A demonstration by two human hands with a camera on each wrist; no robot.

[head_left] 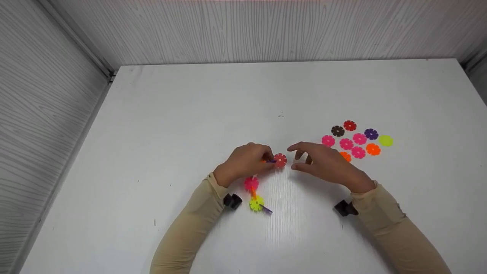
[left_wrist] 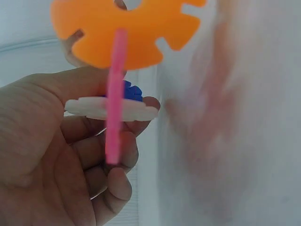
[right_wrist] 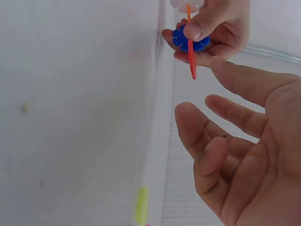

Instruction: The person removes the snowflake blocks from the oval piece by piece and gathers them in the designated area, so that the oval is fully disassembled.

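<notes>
My left hand (head_left: 247, 160) pinches a chain of slotted-together, notched plastic discs, thumb and fingertips on the blue disc (right_wrist: 178, 40). From that blue piece a red disc (head_left: 280, 160) juts out toward the right. Nearer the wrist, the left wrist view has a white disc (left_wrist: 84, 107), a pink disc (left_wrist: 113, 122) seen edge-on and an orange disc (left_wrist: 103, 42). The chain trails below the palm to a yellow-green disc (head_left: 257, 203) with a purple disc (head_left: 266, 209) at its end. Facing the red disc, my right hand (head_left: 327, 161) holds nothing, its fingers spread and loosely bent.
Loose discs lie flat on the white table (head_left: 190, 102) behind the right hand: several pink ones (head_left: 358, 152), orange ones (head_left: 373, 149), a brown one (head_left: 338, 131), a red, a purple and a yellow-green one (head_left: 385, 140). Wood-grain panels (head_left: 228, 30) stand behind and at the left.
</notes>
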